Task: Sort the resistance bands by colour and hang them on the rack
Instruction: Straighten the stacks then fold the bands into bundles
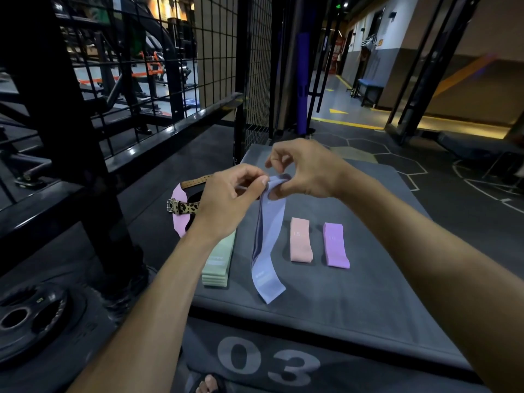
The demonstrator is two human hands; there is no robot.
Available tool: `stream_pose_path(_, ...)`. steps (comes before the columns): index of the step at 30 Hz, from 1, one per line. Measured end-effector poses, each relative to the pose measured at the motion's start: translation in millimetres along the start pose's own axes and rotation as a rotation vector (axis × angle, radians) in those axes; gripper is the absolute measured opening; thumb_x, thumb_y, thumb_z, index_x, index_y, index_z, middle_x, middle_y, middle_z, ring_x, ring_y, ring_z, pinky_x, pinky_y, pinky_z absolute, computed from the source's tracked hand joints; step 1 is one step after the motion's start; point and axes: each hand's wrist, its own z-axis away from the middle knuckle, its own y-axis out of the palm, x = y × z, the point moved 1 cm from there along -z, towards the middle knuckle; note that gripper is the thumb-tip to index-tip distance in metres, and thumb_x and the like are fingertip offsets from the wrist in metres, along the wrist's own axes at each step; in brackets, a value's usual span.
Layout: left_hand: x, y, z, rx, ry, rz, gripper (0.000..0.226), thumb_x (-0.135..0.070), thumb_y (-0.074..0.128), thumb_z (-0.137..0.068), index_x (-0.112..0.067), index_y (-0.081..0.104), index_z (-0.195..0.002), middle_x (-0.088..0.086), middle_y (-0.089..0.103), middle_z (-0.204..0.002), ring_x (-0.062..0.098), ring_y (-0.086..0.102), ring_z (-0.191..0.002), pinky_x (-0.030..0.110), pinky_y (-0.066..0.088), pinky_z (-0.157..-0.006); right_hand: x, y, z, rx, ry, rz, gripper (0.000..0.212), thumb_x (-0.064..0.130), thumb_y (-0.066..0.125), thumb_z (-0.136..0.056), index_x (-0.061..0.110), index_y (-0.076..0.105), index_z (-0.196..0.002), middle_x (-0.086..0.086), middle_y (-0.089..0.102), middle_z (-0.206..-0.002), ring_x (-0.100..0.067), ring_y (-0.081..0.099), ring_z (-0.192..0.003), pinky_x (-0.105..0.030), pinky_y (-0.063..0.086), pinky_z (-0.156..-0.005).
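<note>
Hands, left [226, 204] and right [304, 173], both pinch the blue band's [268, 245] top, dangling over the box [354, 302]; green stack [219, 260] at 9 o'clock, peach [301, 240] and purple [336, 245] at 3.

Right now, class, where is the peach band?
In the head view, the peach band lies flat on the grey mat, right of centre, between the hanging blue band on its left and the purple band on its right.
</note>
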Motion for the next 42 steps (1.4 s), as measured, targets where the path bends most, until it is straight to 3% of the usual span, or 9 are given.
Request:
stream_pose_path(4, 1.1, -2.2, 0.2, 0.045, 0.03, -0.024, 0.007, -0.015, 0.066, -0.097, -0.014, 0.073, -0.098, -0.004, 0.074, -0.092, 0.018, 0.071, -0.088, 0.042, 0.058, -0.086, -1.3, 0.1, -1.8, 0.068, 0.02, -0.023, 0.037, 0.023, 0.094, -0.06, 0.017, 0.068, -0.086, 0.002, 0.072, -0.084, -0.015, 0.068, -0.081, -0.037, 0.055, -0.074)
stream_pose_path(8, -0.8, 1.9, 3.2, 0.092, -0.004, 0.018, 0.019, -0.026, 0.074, -0.091, -0.011, 0.071, -0.102, 0.001, 0.074, -0.094, 0.018, 0.072, -0.09, 0.034, 0.058, -0.084, -4.0, -1.2, -1.7, 0.095, 0.021, -0.003, 0.028, 0.023, 0.092, -0.063, 0.016, 0.072, -0.08, 0.003, 0.071, -0.074, -0.014, 0.066, -0.071, -0.037, 0.053, -0.07)
stream_pose_path(13, -1.2, 6.6, 1.1, 0.007, 0.014, -0.058, 0.011, -0.02, 0.075, -0.091, -0.013, 0.073, -0.099, -0.003, 0.074, -0.09, 0.014, 0.071, -0.086, 0.035, 0.06, -0.082, -3.2, -3.4, 0.6, 0.127, 0.046, -0.029, 0.027, 0.025, 0.092, -0.064, 0.016, 0.071, -0.079, 0.006, 0.069, -0.07, -0.006, 0.06, -0.063, -0.027, 0.046, -0.062)
stream_pose_path(19, -1.3, 9.4, -0.1, 0.001, 0.033, -0.107, 0.013, -0.024, 0.071, -0.094, -0.013, 0.072, -0.102, -0.002, 0.074, -0.092, 0.015, 0.071, -0.088, 0.042, 0.059, -0.083, 2.5, -18.2, 0.3, 0.321, 0.115, -0.046, 0.023, 0.025, 0.087, -0.074, 0.016, 0.071, -0.089, 0.005, 0.073, -0.077, -0.006, 0.06, -0.067, -0.026, 0.046, -0.066)
stream_pose_path(26, -5.6, 9.7, -3.5, -0.009, 0.011, -0.031, 0.023, -0.034, 0.065, -0.097, -0.017, 0.063, -0.113, -0.002, 0.07, -0.105, 0.016, 0.068, -0.101, 0.046, 0.057, -0.089, 8.6, -28.8, -2.6, 0.222, 0.093, -0.097, 0.015, 0.016, 0.084, -0.079, 0.012, 0.071, -0.085, 0.001, 0.073, -0.074, -0.008, 0.058, -0.063, -0.022, 0.044, -0.059)
stream_pose_path(30, -1.1, 16.5, 1.2, 0.178, -0.177, 0.255, 0.049, -0.031, 0.07, -0.089, -0.019, 0.05, -0.131, -0.001, 0.064, -0.129, 0.014, 0.063, -0.118, 0.039, 0.05, -0.104, 12.5, -40.1, -2.5, 0.157, 0.093, -0.085, 0.014, 0.014, 0.082, -0.08, 0.012, 0.07, -0.086, -0.004, 0.074, -0.077, -0.007, 0.062, -0.065, -0.022, 0.047, -0.061)
stream_pose_path(33, 5.3, 27.7, 9.3, 0.253, -0.317, 0.349, 0.06, -0.024, 0.076, -0.082, -0.016, 0.05, -0.135, 0.006, 0.067, -0.128, 0.022, 0.065, -0.118, 0.046, 0.051, -0.104, 16.2, -48.2, -2.2, 0.118, 0.102, -0.09, 0.015, 0.015, 0.082, -0.08, 0.01, 0.07, -0.087, -0.007, 0.076, -0.081, -0.008, 0.065, -0.068, -0.022, 0.049, -0.064)
stream_pose_path(38, -1.9, 39.3, 18.5, 0.288, -0.326, 0.367, 0.032, -0.008, 0.067, -0.095, -0.002, 0.057, -0.124, 0.015, 0.074, -0.108, 0.028, 0.072, -0.096, 0.039, 0.055, -0.088, 18.6, -50.9, -1.5, 0.079, 0.114, -0.019, 0.013, 0.016, 0.079, -0.083, 0.011, 0.069, -0.09, -0.007, 0.074, -0.081, -0.016, 0.064, -0.067, -0.028, 0.05, -0.063)
stream_pose_path(42, -10.3, 40.0, 21.4, 0.301, -0.332, 0.408, 0.029, -0.012, 0.061, -0.099, 0.003, 0.057, -0.123, 0.018, 0.074, -0.11, 0.027, 0.073, -0.095, 0.036, 0.058, -0.085, 17.8, -48.8, 1.8, 0.063, 0.121, -0.05, 0.014, 0.012, 0.076, -0.085, 0.007, 0.068, -0.095, -0.012, 0.075, -0.086, -0.032, 0.072, -0.078, -0.04, 0.059, -0.07)
